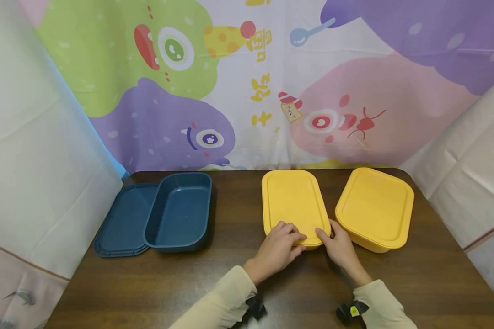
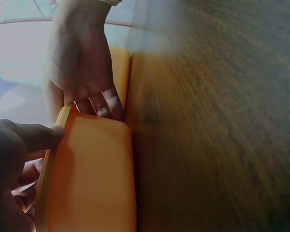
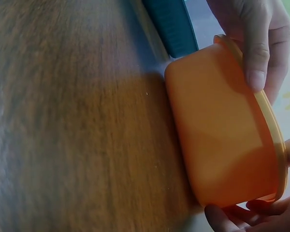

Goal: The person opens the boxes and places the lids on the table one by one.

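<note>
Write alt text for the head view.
A person's left hand and right hand hold the near end of a yellow lidded box on a wooden table. A second yellow box stands to its right; to its left, an open blue container partly hides a blue lid. Behind hangs a cartoon-monster cloth.

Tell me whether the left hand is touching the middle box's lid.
Touching. The right wrist view shows it plainly: the left hand has its thumb against the rim of the yellow lid, with no gap between.
</note>
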### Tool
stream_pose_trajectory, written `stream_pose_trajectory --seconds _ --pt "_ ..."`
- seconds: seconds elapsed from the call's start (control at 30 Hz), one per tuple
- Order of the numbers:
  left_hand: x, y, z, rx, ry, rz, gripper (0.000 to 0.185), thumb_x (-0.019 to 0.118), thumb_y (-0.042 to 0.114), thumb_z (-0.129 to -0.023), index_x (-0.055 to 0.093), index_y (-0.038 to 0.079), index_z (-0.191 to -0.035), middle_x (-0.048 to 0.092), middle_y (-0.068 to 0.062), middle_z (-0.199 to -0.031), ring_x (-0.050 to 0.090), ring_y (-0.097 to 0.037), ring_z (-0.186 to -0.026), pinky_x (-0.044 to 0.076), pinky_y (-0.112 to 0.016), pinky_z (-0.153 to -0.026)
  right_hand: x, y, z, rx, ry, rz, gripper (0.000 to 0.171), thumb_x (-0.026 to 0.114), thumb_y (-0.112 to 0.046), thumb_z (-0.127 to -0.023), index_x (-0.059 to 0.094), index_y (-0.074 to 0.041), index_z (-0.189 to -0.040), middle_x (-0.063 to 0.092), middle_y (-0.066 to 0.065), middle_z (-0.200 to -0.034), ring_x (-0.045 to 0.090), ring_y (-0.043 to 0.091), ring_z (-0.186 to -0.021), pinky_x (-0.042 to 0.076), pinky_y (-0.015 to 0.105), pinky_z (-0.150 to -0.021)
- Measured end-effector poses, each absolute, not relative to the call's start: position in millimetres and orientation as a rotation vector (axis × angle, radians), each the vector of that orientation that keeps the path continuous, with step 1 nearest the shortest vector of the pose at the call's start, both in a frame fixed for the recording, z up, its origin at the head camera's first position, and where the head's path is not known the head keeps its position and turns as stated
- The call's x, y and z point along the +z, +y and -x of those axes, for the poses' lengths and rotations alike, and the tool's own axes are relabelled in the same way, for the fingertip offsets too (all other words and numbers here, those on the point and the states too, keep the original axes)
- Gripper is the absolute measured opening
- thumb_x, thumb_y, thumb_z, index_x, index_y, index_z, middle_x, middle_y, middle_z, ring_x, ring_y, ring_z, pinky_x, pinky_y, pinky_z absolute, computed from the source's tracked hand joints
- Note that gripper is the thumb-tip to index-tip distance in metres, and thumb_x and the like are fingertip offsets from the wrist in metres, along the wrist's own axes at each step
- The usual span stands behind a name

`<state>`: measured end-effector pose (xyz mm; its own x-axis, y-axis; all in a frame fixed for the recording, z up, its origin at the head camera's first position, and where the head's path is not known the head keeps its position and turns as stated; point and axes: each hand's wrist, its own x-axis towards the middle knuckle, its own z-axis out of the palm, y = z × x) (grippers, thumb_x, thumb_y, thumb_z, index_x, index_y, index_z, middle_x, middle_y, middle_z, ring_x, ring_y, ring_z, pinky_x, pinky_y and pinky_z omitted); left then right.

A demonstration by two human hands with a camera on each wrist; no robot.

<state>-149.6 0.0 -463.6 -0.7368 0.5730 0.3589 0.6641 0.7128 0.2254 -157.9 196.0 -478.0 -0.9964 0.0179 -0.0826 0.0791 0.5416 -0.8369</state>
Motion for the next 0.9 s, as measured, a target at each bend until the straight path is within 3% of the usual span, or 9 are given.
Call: stream_pose_trajectory --seconds 0.2,0.33,0.5,0.7,0.9 --pt "-461.0 3.5 150.4 -0.351 -2.626 1.005 0.019 0.07 0.031 -0.09 0.074 0.021 -0.105 0.065 0.008 -0.098 0.054 -0.01 -0.088 0.046 -0.019 -0.078 -479.2 197.5 160.1 -1.469 2.72 -0.076 0.055 0.054 -0.026 -0.1 0.04 0.007 -0.142 0.055 0.027 -0.133 0.056 0.033 -0.116 0.045 0.044 -0.096" --pt "-452.9 8.8 148.4 -0.199 -2.667 1.006 0.014 0.07 0.03 -0.09 0.074 0.023 -0.101 0.066 0.008 -0.096 0.055 -0.01 -0.086 0.046 -0.021 -0.073 -480.4 200.0 160.6 -1.471 2.698 -0.09 0.06 0.054 -0.034 -0.1 0.04 0.004 -0.143 0.054 0.025 -0.135 0.055 0.032 -0.117 0.046 0.042 -0.096" --pt "-442.8 14.4 145.9 -0.079 -2.716 1.01 0.009 0.07 0.027 -0.09 0.074 0.021 -0.095 0.066 0.007 -0.091 0.057 -0.011 -0.081 0.046 -0.022 -0.066 -482.5 206.8 159.9 -1.47 2.637 -0.059 0.07 0.057 -0.044 -0.096 0.038 0.002 -0.146 0.049 0.024 -0.142 0.051 0.035 -0.127 0.044 0.047 -0.102" --pt "-438.5 15.3 144.2 -0.035 -2.747 1.006 0.007 0.071 0.021 -0.088 0.074 0.02 -0.095 0.065 0.007 -0.088 0.058 -0.01 -0.08 0.05 -0.02 -0.07 -483.3 217.1 160.8 -1.459 2.542 0.083 0.086 0.07 -0.038 -0.088 0.027 0.002 -0.151 0.041 0.024 -0.149 0.043 0.04 -0.135 0.043 0.052 -0.104" --pt "-434.7 13.9 144.4 -0.029 -2.782 1.028 0.011 0.072 0.014 -0.085 0.074 0.019 -0.095 0.064 0.006 -0.088 0.058 -0.011 -0.08 0.05 -0.02 -0.071 -486.6 222.2 161.0 -1.465 2.506 0.178 0.097 0.081 -0.032 -0.079 0.024 0.002 -0.151 0.043 0.024 -0.146 0.051 0.037 -0.126 0.051 0.035 -0.093"
